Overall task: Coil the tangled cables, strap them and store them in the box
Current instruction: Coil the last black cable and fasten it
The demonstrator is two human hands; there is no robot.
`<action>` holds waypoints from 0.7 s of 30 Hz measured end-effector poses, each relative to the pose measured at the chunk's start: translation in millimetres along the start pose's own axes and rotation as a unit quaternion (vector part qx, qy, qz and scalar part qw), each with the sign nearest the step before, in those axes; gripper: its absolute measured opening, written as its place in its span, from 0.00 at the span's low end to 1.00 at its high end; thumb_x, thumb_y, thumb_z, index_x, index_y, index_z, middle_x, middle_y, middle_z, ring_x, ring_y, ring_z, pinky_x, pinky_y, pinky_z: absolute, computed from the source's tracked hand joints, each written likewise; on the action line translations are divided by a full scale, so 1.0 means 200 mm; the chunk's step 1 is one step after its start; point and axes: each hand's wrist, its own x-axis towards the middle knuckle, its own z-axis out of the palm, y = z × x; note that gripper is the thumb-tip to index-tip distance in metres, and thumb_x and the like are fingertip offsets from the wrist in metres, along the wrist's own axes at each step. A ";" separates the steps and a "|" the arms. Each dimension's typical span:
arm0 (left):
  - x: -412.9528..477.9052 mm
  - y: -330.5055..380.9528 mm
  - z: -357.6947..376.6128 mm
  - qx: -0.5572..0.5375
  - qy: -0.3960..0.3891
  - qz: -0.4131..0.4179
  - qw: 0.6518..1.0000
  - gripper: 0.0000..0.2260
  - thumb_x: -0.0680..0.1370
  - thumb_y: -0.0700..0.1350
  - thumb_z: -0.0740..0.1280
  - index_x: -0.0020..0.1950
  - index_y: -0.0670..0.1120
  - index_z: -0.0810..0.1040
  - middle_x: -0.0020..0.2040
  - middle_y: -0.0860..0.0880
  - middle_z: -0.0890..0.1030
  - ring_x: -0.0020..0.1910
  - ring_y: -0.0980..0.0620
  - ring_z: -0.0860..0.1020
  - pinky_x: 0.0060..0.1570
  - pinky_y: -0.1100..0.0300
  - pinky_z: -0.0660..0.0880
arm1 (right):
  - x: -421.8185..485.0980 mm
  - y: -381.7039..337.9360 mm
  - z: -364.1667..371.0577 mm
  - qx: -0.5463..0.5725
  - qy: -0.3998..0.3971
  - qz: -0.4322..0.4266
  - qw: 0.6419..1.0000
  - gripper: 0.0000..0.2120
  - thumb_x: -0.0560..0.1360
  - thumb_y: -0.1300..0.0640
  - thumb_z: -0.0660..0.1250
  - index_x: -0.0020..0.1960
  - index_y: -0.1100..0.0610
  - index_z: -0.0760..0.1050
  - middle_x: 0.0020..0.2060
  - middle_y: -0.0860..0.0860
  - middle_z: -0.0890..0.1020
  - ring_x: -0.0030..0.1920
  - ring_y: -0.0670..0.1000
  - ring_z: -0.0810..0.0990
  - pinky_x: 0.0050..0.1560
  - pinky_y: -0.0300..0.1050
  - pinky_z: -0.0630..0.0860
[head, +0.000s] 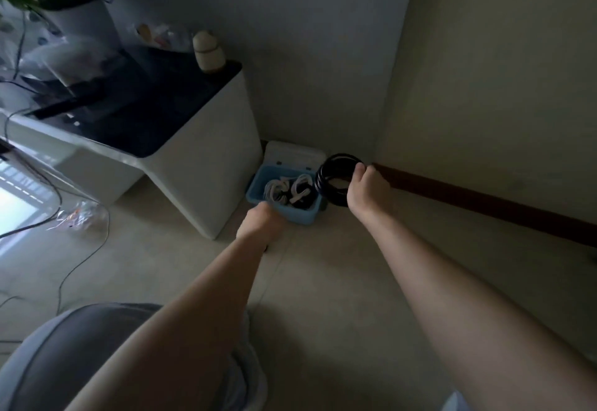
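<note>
On the pale tiled floor (323, 281), in a wall corner beside a white cabinet (206, 152), sat the open blue box (303, 218) with coiled cables (284, 189) inside. The right hand (368, 189) gripped a black cable coil (321, 179) at the box's right edge. The left hand (260, 221) met the near rim, its fingers hidden.

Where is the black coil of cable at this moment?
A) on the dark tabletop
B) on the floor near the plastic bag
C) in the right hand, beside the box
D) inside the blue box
C: the right hand grips the black coil beside the blue box, not inside it.
</note>
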 end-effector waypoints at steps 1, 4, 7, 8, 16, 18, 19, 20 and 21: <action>0.04 -0.06 0.05 0.013 -0.009 -0.012 1.000 0.09 0.78 0.43 0.62 0.54 0.42 0.77 0.48 0.44 0.80 0.40 0.47 0.77 0.37 0.57 0.72 | 0.02 0.05 0.08 -0.004 -0.006 0.006 1.000 0.24 0.86 0.47 0.47 0.60 0.62 0.74 0.59 0.62 0.80 0.59 0.64 0.78 0.50 0.50 0.69; 0.17 -0.28 0.26 0.026 -0.027 -0.058 0.998 0.05 0.75 0.44 0.65 0.44 0.42 0.75 0.45 0.43 0.80 0.42 0.43 0.77 0.39 0.57 0.72 | 0.06 0.16 0.27 -0.015 -0.035 0.019 0.999 0.24 0.86 0.46 0.47 0.60 0.61 0.75 0.58 0.61 0.80 0.58 0.63 0.79 0.51 0.50 0.71; 0.34 -0.39 0.42 0.035 -0.044 -0.074 0.996 0.09 0.75 0.46 0.66 0.37 0.44 0.72 0.37 0.46 0.76 0.40 0.43 0.74 0.40 0.58 0.70 | 0.10 0.29 0.49 -0.013 -0.081 0.052 0.995 0.24 0.86 0.45 0.46 0.63 0.59 0.74 0.59 0.59 0.80 0.58 0.61 0.80 0.54 0.51 0.75; 0.39 -0.42 0.46 0.051 -0.064 -0.070 0.994 0.07 0.75 0.46 0.65 0.40 0.44 0.74 0.40 0.45 0.77 0.42 0.43 0.74 0.41 0.58 0.70 | 0.11 0.32 0.55 -0.008 -0.094 0.059 0.994 0.24 0.86 0.45 0.46 0.63 0.59 0.74 0.59 0.58 0.81 0.58 0.60 0.80 0.56 0.52 0.76; 0.79 -0.63 0.81 0.152 -0.156 -0.046 0.975 0.21 0.77 0.51 0.64 0.68 0.44 0.74 0.70 0.45 0.68 0.68 0.40 0.67 0.65 0.50 0.66 | 0.26 0.60 0.89 -0.008 -0.116 0.093 0.989 0.23 0.86 0.47 0.48 0.62 0.60 0.75 0.59 0.58 0.81 0.58 0.60 0.80 0.53 0.51 0.75; 0.83 -0.67 0.87 0.148 -0.168 -0.053 0.973 0.27 0.78 0.54 0.65 0.75 0.45 0.68 0.77 0.45 0.61 0.73 0.38 0.60 0.72 0.49 0.62 | 0.28 0.66 0.93 -0.011 -0.116 0.096 0.989 0.22 0.86 0.47 0.48 0.62 0.60 0.75 0.59 0.59 0.81 0.58 0.60 0.80 0.53 0.51 0.76; 0.84 -0.68 0.90 0.149 -0.175 -0.055 0.972 0.30 0.79 0.55 0.65 0.77 0.44 0.65 0.79 0.45 0.57 0.75 0.38 0.57 0.74 0.49 0.60 | 0.28 0.69 0.95 -0.015 -0.117 0.097 0.988 0.22 0.86 0.47 0.48 0.62 0.60 0.75 0.58 0.59 0.81 0.57 0.61 0.80 0.53 0.52 0.76; 0.83 -0.69 0.92 0.155 -0.177 -0.054 0.970 0.31 0.79 0.55 0.65 0.78 0.44 0.63 0.80 0.44 0.55 0.77 0.38 0.55 0.75 0.48 0.59 | 0.29 0.71 0.95 -0.017 -0.119 0.098 0.988 0.22 0.86 0.48 0.48 0.62 0.60 0.75 0.58 0.59 0.81 0.57 0.61 0.80 0.53 0.52 0.77; 0.82 -0.70 0.94 0.165 -0.175 -0.052 0.969 0.31 0.79 0.55 0.65 0.78 0.45 0.63 0.81 0.45 0.54 0.77 0.38 0.55 0.74 0.46 0.61 | 0.29 0.73 0.96 -0.018 -0.122 0.101 0.987 0.22 0.86 0.48 0.48 0.62 0.60 0.75 0.58 0.59 0.81 0.57 0.61 0.80 0.55 0.53 0.77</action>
